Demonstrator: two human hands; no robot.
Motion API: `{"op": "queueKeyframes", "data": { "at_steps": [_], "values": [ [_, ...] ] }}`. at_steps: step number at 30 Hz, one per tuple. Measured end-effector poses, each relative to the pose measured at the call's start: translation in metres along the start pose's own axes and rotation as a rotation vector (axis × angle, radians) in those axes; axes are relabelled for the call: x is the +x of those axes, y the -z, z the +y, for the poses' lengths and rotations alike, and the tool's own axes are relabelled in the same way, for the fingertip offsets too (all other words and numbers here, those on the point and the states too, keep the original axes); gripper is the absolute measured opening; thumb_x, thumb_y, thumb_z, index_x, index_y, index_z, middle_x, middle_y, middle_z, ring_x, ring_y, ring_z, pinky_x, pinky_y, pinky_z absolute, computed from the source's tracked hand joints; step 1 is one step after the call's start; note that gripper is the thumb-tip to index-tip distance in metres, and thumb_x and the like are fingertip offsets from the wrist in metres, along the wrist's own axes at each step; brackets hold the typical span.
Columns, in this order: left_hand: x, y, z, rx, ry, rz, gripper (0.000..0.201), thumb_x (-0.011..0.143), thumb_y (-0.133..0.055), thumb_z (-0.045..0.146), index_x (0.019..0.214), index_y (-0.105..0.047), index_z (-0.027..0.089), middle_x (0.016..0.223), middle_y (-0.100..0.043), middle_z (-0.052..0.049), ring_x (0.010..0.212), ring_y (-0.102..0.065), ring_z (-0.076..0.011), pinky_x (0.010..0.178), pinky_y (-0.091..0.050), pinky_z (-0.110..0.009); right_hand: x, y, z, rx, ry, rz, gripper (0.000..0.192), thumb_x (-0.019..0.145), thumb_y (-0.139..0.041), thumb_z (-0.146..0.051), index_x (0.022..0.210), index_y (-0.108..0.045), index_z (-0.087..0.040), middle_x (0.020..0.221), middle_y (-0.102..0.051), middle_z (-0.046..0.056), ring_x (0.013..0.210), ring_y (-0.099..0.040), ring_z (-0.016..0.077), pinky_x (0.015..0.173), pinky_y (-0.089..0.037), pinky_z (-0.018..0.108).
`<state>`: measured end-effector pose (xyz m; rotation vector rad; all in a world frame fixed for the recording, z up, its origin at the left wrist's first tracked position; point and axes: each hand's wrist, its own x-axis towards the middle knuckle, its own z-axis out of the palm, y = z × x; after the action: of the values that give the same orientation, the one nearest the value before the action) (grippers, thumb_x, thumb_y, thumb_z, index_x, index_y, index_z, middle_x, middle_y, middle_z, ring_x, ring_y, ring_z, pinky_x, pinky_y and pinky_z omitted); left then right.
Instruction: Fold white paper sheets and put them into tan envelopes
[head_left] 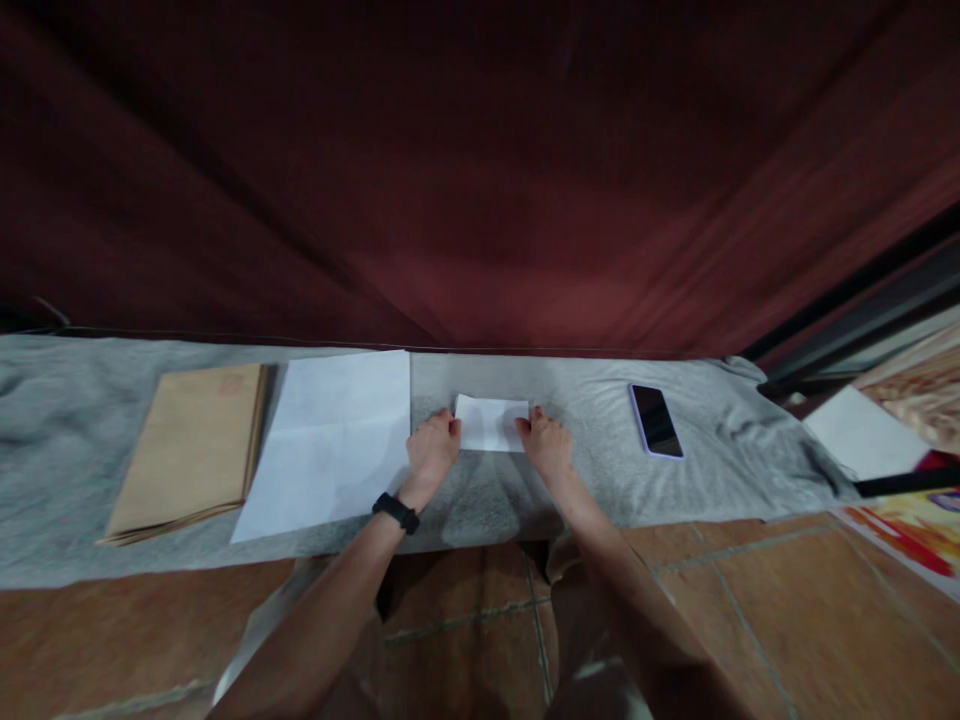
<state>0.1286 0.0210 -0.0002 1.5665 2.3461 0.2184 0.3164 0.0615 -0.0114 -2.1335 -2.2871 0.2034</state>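
Pressing folded paper [491, 423] edges, left hand [433, 447], right hand [547, 443]; each grip flat, open cloth [585, 480] around.

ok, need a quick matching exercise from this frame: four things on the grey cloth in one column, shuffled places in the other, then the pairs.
Things:
1. folded white paper
2. phone
3. brown envelopes
4. large white sheet

Places:
A. far left on the grey cloth
B. to the right of the right hand
C. between both hands
D. partly under the left hand, beside the brown stack

Pairs: 1-C, 2-B, 3-A, 4-D
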Motion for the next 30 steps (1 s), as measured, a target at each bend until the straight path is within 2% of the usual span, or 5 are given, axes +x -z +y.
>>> {"op": "queueKeyframes", "data": {
  "at_steps": [6,12,15,21,30],
  "values": [
    [0.004,-0.005,-0.002,-0.018,0.003,-0.005,0.032,0.102,-0.04,0.036,0.11,-0.068,0.022,0.106,-0.076,-0.012,0.101,-0.072,-0.0261,0.082,-0.052,-0.033,0.0,0.0,-0.003,0.023,0.076,0.137,0.036,0.105,-0.041,-0.032,0.129,-0.058,-0.012,0.121,-0.068,0.02,0.112,-0.063,0.0308,0.096,-0.044,0.04],
    [0.003,-0.003,-0.001,-0.021,0.005,-0.002,0.031,0.102,-0.041,0.035,0.111,-0.068,0.021,0.11,-0.076,-0.012,0.104,-0.072,-0.0258,0.083,-0.052,-0.033,-0.003,-0.015,-0.018,0.2,0.368,0.19,0.042,0.106,-0.04,-0.031,0.142,-0.054,-0.015,0.146,-0.057,0.016,0.134,-0.051,0.0266,0.111,-0.039,0.04],
    [0.001,-0.002,0.001,-0.007,0.004,0.004,0.031,0.103,-0.04,0.035,0.113,-0.067,0.022,0.11,-0.076,-0.011,0.105,-0.072,-0.0251,0.084,-0.053,-0.033,-0.005,-0.03,-0.024,0.237,0.444,0.219,0.046,0.106,-0.041,-0.032,0.147,-0.051,-0.014,0.155,-0.05,0.014,0.144,-0.044,0.0263,0.117,-0.037,0.042],
    [0.001,-0.005,0.0,0.018,-0.001,0.022,0.033,0.103,-0.039,0.035,0.114,-0.067,0.021,0.11,-0.076,-0.01,0.104,-0.072,-0.0258,0.083,-0.054,-0.034,-0.009,-0.049,-0.025,0.204,0.448,0.255,0.053,0.108,-0.039,-0.04,0.15,-0.049,-0.01,0.158,-0.046,0.015,0.146,-0.043,0.0298,0.12,-0.034,0.046],
    [0.001,-0.005,0.001,0.05,-0.008,0.031,0.033,0.103,-0.038,0.034,0.115,-0.067,0.022,0.107,-0.076,-0.01,0.103,-0.073,-0.0271,0.083,-0.055,-0.036,-0.012,-0.058,-0.028,0.139,0.387,0.277,0.055,0.107,-0.041,-0.041,0.155,-0.043,-0.013,0.162,-0.04,0.016,0.149,-0.039,0.0294,0.122,-0.03,0.05]
  ]
}}
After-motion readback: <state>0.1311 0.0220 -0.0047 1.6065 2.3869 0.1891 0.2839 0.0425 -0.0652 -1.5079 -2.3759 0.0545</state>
